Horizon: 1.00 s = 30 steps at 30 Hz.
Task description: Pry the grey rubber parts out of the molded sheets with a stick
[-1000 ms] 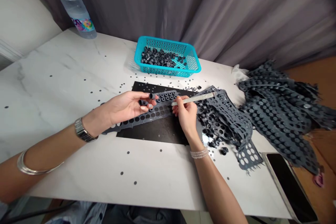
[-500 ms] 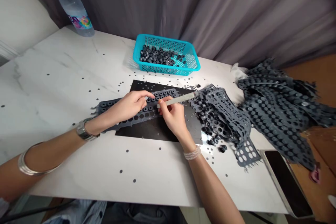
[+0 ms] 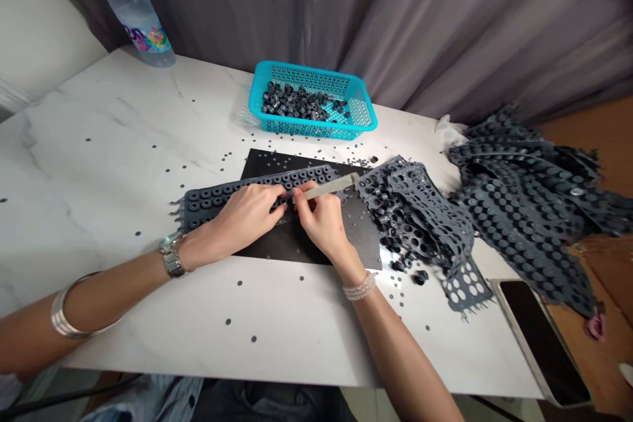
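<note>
A dark grey rubber sheet [image 3: 198, 198] with rows of round ring-shaped pieces lies across a black board [image 3: 316, 247]. My left hand [image 3: 250, 217] is over its middle, thumb and forefinger curled together at the sheet; the fingertips partly hide what they pinch. Just to the right, my right hand [image 3: 321, 221] grips a flat, pale, narrow tool [image 3: 333, 186], its long end pointing up and right. The tool's working tip is hidden by the fingers, close to the left fingertips and the sheet.
A turquoise basket [image 3: 363, 122] of small black rings stands behind the board. Punched rubber sheets and loose rings [image 3: 430, 211] lie to the right, with a larger pile of rubber sheets [image 3: 519, 204] beyond. A phone [image 3: 541, 343] and a water bottle [image 3: 143, 20] are on the table. Small black discs are scattered about.
My left hand has drawn down towards me, its pointing forefinger now curled in to the thumb. My right hand has shifted slightly left with the tool. The sheet's near row is now more covered.
</note>
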Each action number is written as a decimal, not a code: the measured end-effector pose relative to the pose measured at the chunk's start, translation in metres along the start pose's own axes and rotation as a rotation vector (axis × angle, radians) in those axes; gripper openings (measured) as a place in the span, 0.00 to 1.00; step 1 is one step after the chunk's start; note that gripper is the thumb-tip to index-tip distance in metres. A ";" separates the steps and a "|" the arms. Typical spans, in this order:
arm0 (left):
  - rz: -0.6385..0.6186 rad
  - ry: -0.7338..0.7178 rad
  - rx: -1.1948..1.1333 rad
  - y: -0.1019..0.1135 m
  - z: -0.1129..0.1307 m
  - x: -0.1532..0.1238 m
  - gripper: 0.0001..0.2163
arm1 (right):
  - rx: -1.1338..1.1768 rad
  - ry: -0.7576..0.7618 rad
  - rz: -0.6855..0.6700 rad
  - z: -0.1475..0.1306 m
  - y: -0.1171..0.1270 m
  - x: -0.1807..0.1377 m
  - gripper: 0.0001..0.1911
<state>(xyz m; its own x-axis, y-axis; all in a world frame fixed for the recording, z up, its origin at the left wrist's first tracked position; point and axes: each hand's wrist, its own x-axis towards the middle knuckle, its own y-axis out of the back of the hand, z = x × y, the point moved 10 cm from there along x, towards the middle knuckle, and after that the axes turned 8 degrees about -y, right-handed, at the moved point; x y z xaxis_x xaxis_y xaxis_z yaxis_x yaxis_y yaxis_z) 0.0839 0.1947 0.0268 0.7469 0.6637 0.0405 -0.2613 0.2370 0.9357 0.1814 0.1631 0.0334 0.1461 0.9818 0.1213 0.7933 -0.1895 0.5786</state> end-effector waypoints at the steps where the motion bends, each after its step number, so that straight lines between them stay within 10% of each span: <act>1: 0.011 -0.008 -0.010 0.001 0.001 0.000 0.09 | -0.023 0.016 -0.002 -0.003 -0.002 -0.001 0.14; 10: 0.199 0.229 -0.742 0.046 -0.013 -0.014 0.05 | -0.032 -0.052 0.094 0.007 0.006 0.004 0.14; 16: 0.045 0.602 -1.766 -0.004 -0.029 -0.007 0.03 | 0.077 -0.173 0.112 0.027 0.024 0.005 0.16; 30: -0.007 0.678 -1.948 -0.026 -0.023 -0.010 0.07 | 0.205 -0.180 0.134 0.033 0.028 0.002 0.19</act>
<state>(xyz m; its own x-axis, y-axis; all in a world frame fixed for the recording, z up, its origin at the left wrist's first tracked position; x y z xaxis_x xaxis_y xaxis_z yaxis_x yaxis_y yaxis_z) 0.0691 0.1979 -0.0057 0.5736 0.6515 -0.4965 -0.7676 0.2160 -0.6034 0.2235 0.1598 0.0228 0.3455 0.9379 0.0301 0.8598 -0.3293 0.3904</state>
